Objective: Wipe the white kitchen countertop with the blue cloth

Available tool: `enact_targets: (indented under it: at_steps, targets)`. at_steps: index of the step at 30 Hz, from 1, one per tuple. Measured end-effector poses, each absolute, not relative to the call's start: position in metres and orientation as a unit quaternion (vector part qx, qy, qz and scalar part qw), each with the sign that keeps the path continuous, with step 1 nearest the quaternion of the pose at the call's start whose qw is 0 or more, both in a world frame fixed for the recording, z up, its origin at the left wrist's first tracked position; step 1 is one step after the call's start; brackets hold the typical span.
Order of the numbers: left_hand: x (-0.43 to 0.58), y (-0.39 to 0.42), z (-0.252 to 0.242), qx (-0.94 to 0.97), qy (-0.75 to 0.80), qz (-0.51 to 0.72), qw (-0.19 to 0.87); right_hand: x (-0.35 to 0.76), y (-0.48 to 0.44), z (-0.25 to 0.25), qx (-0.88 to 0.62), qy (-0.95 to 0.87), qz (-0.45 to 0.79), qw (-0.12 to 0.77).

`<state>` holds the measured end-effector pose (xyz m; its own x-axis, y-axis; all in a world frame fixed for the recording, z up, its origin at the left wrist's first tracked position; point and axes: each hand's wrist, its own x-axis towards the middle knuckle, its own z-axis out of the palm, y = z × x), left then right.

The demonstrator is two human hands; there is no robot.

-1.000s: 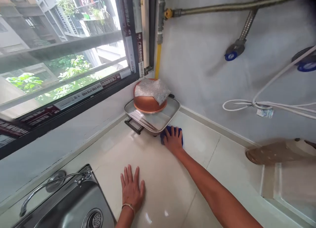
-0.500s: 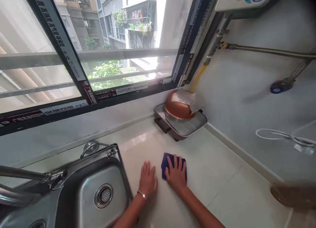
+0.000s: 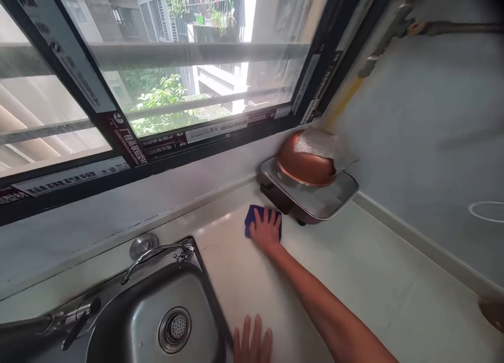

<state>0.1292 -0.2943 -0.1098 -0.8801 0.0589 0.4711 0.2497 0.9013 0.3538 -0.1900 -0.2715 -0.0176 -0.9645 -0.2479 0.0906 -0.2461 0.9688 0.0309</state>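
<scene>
A folded dark blue cloth (image 3: 252, 221) lies on the pale countertop (image 3: 315, 279), close to the left front corner of a rectangular electric pan (image 3: 342, 195). My right hand (image 3: 266, 231) holds the cloth down from above, its fingers bent and spread over it. At the bottom edge, beside the sink's right rim, my left hand (image 3: 252, 344) rests with straight, parted fingers and nothing under them that I can see. Its wrist is out of the picture.
A steel sink (image 3: 142, 321) with a faucet (image 3: 79, 316) and a small curved spout (image 3: 153, 253) takes up the left. A copper-coloured lid or bowl (image 3: 305, 166) with a mesh-like sheet (image 3: 315, 142) sits on the pan in the corner. The window (image 3: 220, 100) runs behind.
My right hand has pushed the cloth forward across the counter, nearer the pan and wall. My left hand now sits lower in view, by the bottom edge. The camera has shifted.
</scene>
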Motion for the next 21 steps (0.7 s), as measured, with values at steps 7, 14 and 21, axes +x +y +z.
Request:
enact_targets:
  at_steps: [7, 14, 21]
  targets:
    - [0.138, -0.282, -0.109, -0.050, -0.957, -0.218, 0.187, -0.175, -0.374, -0.013, 0.283, -0.958, 0.033, 0.037]
    - [0.142, -0.300, -0.058, -0.085, -0.954, -0.287, 0.020, -0.112, -0.356, -0.008, 0.461, -0.882, 0.094, 0.005]
    - [0.153, -0.311, -0.024, -0.081, -0.912, -0.388, 0.103, -0.044, -0.244, -0.002, 0.521, -0.846, 0.111, -0.016]
